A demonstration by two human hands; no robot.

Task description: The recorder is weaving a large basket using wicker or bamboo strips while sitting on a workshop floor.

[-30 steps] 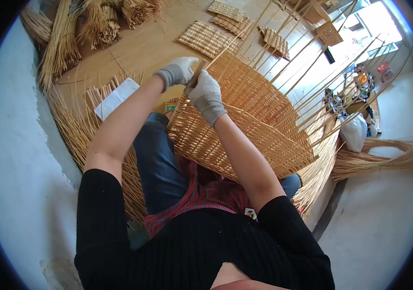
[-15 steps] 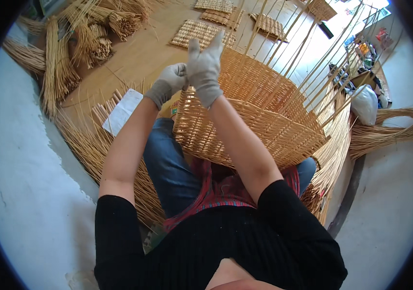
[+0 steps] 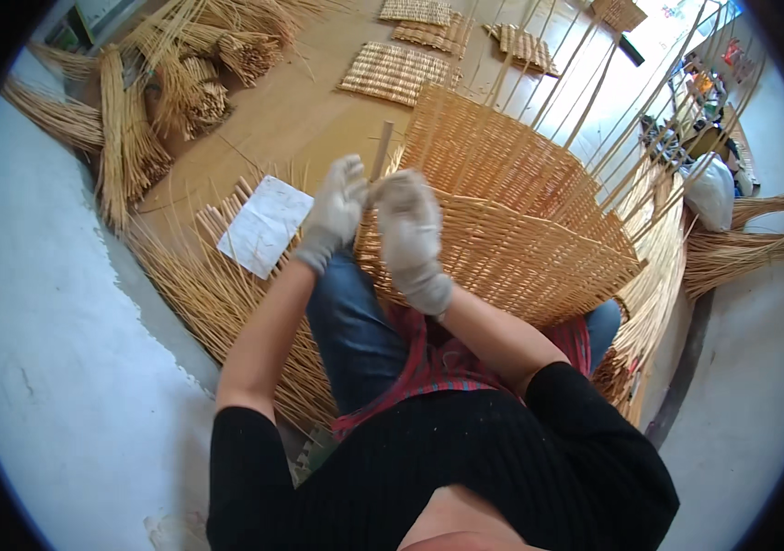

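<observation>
A large woven wicker basket (image 3: 502, 248) rests across my lap, its near side toward me and long upright stakes rising from its far and right parts. At its left end my left hand (image 3: 338, 202), in a pale work glove, has its fingers stretched upward and apart. Nothing shows in it. My gloved right hand (image 3: 410, 230) is at the near rim by the same corner, smeared by motion, so its fingers cannot be made out. Between and just beyond the hands stands a short thick stick (image 3: 383, 151) at the basket's left corner.
A white sheet (image 3: 265, 225) lies on loose wicker rods (image 3: 194, 285) at my left. Bundles of rods (image 3: 130, 138) lie farther off by the wall. Woven panels (image 3: 396, 72) lie on the floor ahead. At the right are long rods (image 3: 658, 220) and a white sack (image 3: 710, 193).
My right hand has come down and nearer from its raised, spread pose to the basket's rim. My left hand has opened its fingers and moved slightly nearer. The short stick now shows.
</observation>
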